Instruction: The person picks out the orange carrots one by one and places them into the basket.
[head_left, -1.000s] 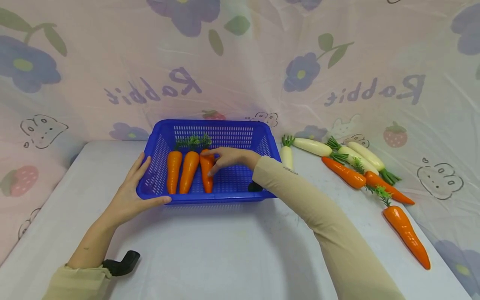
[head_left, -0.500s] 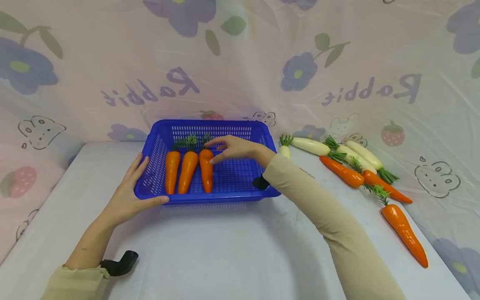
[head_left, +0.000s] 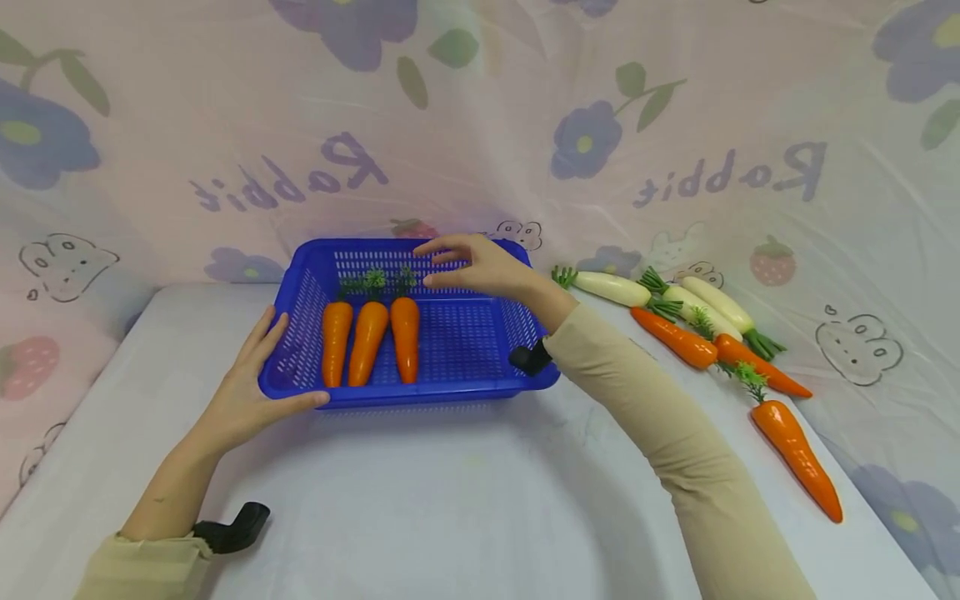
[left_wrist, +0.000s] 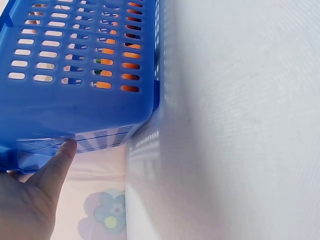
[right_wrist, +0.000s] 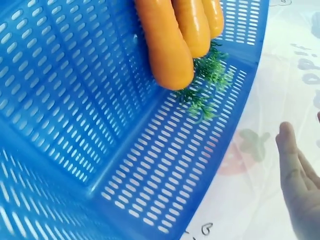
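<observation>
The blue basket [head_left: 442,389] is clasped at its near-left corner between thumb and fingers of the left grip [head_left: 243,400]. Three carrots [head_left: 368,343] are laid inside, below and left of the right grip [head_left: 482,268], whose relaxed fingers are parted.

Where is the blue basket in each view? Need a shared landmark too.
Head: blue basket just left of centre.
Left wrist: upper left, slotted outer wall showing.
Right wrist: left and centre, interior showing.
Shared landmark: orange carrots inside it, glimpsed through that wall in left wrist.
</observation>
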